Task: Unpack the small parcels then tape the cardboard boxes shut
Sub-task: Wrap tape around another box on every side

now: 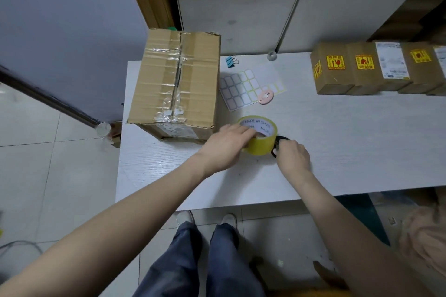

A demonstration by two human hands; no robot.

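White tabletop point(337, 142) filled the middle of the view, standing on a pale tiled floor point(36, 164) with white cabinets point(241, 7) behind it. On the table's left end sat a large cardboard box point(176, 82), its top flaps closed and crossed with wrinkled clear tape along the seam. At the far right edge stood a row of small brown parcels point(376, 67), side by side and touching, some bearing yellow-and-red stickers and some white labels. Between the box and the parcels lay a sheet of blank sticker labels point(243, 89), with a small pink round thing point(265, 96) resting on its near corner and a blue binder clip point(231, 61) just beyond it.

Near the table's front, just right of the big box, a roll of yellow tape point(261, 140) sat on the surface. The left hand point(226, 147) gripped the roll, its fingers curled over the top edge into the core. The right hand point(293, 153) was closed around the black handles of a pair of scissors point(280, 144), which touched the right side of the roll; the blades were hidden. Below the table edge showed dark blue trousers point(193, 260) and white shoes point(229, 219).
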